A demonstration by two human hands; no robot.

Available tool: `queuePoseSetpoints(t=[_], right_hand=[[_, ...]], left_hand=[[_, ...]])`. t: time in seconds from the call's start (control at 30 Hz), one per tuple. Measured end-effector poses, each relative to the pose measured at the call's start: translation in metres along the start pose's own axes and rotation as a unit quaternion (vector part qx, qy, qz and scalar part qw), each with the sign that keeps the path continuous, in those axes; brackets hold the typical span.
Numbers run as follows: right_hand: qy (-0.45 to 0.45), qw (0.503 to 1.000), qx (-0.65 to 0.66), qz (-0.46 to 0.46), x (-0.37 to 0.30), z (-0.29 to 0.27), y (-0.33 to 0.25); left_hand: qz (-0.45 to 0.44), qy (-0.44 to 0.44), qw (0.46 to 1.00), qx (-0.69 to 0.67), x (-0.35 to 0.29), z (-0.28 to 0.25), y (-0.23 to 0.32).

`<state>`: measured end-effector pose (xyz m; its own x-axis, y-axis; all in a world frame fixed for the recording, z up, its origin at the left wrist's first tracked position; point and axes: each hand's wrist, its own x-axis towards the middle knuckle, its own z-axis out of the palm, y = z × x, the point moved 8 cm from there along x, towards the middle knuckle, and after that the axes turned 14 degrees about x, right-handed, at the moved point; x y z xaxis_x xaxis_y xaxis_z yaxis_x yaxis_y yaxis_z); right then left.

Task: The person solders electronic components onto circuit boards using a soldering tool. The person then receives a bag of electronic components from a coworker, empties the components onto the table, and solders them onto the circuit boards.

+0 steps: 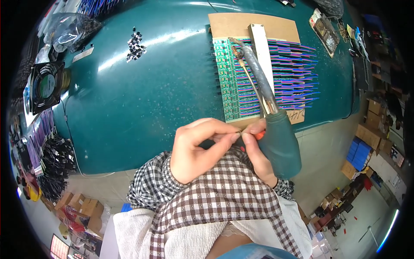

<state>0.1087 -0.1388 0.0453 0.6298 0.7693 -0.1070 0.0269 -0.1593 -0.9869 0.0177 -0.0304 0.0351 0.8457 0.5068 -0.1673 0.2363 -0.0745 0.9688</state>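
Observation:
My left hand [200, 149] is closed, thumb and forefinger pinching a tiny dark piece too small to name. Fingertips of my right hand [258, 149] meet it there, over my lap at the table's edge. A soldering iron [282, 144] with a green handle lies across my right hand, which grips it; the handle hides most of those fingers. Its bent metal shaft and thin side tube point up over a panel of green circuit boards [225, 82]. Rows of blue, red and black wires [293, 73] run right from the boards. A bit of orange-red shows beside the handle.
A pale bar [262, 56] lies across the wires on a cardboard sheet [228, 23]. Small black connectors [136, 46] are heaped at the table's far left. A fan [46, 86] stands at the left edge, cable bundles [54, 155] below it. A stained tray [324, 33] lies far right.

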Motion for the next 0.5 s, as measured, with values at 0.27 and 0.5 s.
queuePoseSetpoints(t=[0.27,0.5], right_hand=[[0.121,0.975,0.172,0.072,-0.024,-0.026,0.01],[0.12,0.972,0.186,0.082,-0.041,-0.031,0.015]], left_hand=[[-0.163,0.056,0.976,-0.137,0.022,-0.004,-0.065],[-0.186,0.044,0.958,-0.213,0.024,0.007,-0.078]])
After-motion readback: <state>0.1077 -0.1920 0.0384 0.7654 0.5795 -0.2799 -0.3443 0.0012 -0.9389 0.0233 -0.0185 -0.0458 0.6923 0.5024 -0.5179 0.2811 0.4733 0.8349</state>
